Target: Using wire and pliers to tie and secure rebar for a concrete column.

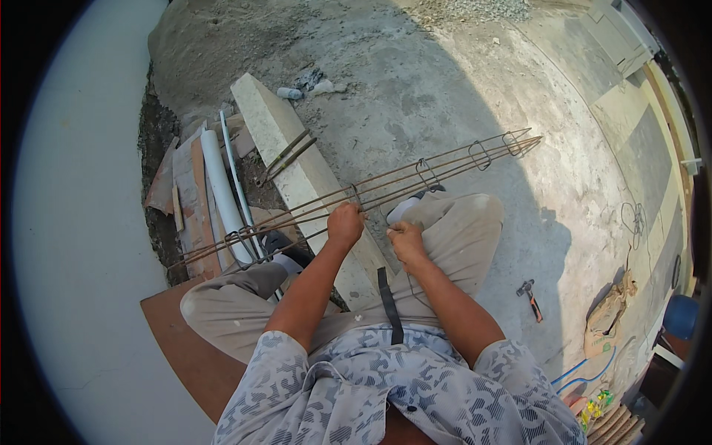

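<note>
A long rebar cage (463, 161) of thin rusty bars slants across my lap, from low on the left to a narrow end at the far right. Several square wire stirrups (428, 173) ring its bars. My left hand (346, 225) is closed on the cage beside a stirrup near its middle. Just to the right, my right hand (406, 242) is closed in a pinch below the bars. Thin dark tie wire (421, 294) trails down from it, and a curve of it seems to reach toward the cage. The fingertips of both hands are partly hidden.
Under the cage lies a pale concrete beam (278, 122) with a two-handled metal tool (285, 158) on it. White pipes (222, 194) and boards lie to the left by a white wall (85, 222). A hammer (530, 300) rests on the floor at right, near a torn paper bag (608, 319).
</note>
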`<act>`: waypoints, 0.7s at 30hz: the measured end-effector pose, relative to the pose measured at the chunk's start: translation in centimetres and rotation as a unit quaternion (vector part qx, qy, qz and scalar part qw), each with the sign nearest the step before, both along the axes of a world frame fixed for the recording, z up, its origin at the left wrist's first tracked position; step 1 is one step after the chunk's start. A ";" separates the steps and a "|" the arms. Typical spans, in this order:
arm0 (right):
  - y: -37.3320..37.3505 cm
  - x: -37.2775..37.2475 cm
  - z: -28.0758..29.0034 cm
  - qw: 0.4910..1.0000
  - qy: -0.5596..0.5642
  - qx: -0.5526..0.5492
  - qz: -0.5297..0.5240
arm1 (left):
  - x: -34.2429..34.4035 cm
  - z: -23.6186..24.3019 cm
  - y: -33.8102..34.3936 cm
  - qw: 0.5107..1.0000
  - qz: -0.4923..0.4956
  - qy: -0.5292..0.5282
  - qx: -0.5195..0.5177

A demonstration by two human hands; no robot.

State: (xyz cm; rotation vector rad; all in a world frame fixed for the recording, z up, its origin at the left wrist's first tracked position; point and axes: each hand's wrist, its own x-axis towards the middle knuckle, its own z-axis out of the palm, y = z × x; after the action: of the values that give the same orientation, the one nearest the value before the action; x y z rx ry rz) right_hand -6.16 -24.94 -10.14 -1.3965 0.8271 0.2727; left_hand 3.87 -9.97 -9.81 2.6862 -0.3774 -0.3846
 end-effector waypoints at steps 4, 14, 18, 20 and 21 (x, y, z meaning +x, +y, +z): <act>0.4 -0.3 -1.2 0.996 0.007 -0.059 0.070 | 0.2 -0.8 0.7 0.999 0.022 0.010 -0.040; 1.4 1.6 -0.4 0.985 0.102 0.044 0.135 | 0.9 1.3 -0.5 0.991 0.100 0.079 -0.038; 1.6 2.1 -0.8 0.983 0.097 0.123 0.098 | 0.9 1.3 -0.8 0.991 0.108 0.062 -0.043; 1.8 2.2 -0.8 0.982 0.096 0.145 0.078 | 1.1 1.5 -0.7 0.990 0.113 0.074 -0.042; 1.9 2.2 -0.8 0.982 0.091 0.153 0.061 | 1.3 1.6 -0.7 0.989 0.116 0.087 -0.041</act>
State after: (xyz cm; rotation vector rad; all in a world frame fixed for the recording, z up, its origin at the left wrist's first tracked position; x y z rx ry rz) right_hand -3.94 -23.07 -10.94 -1.1447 0.8111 0.6048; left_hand 5.15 -10.68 -8.20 2.5559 -0.0269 -0.5151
